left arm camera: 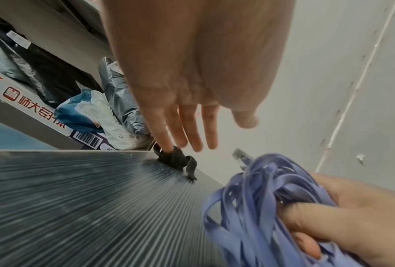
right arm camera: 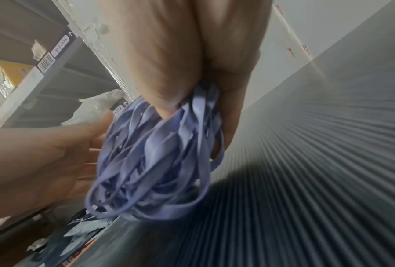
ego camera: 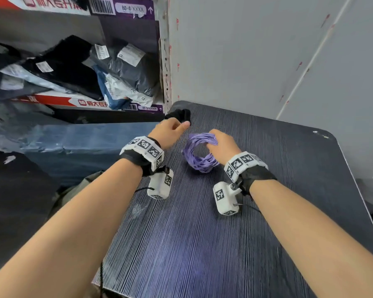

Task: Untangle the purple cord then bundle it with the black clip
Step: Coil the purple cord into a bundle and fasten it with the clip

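Observation:
The purple flat cord (ego camera: 199, 152) is wound into a round coil and stands on edge over the dark striped table (ego camera: 202, 233). My right hand (ego camera: 221, 143) grips the coil's right side, fingers curled through the loops (right arm camera: 160, 162); a clear plug end (left arm camera: 241, 159) sticks out of the coil. The black clip, a strap (ego camera: 179, 115), lies at the table's far left corner. My left hand (ego camera: 170, 130) reaches over it with straight fingers (left arm camera: 191, 130), one fingertip touching the strap (left arm camera: 175, 157).
Shelving at the left holds mailer bags (ego camera: 121, 69) and printed boxes (ego camera: 91, 103). A white wall (ego camera: 256, 50) stands right behind the table. The table's left edge (ego camera: 136, 190) drops off toward a blue covered bundle (ego camera: 84, 145).

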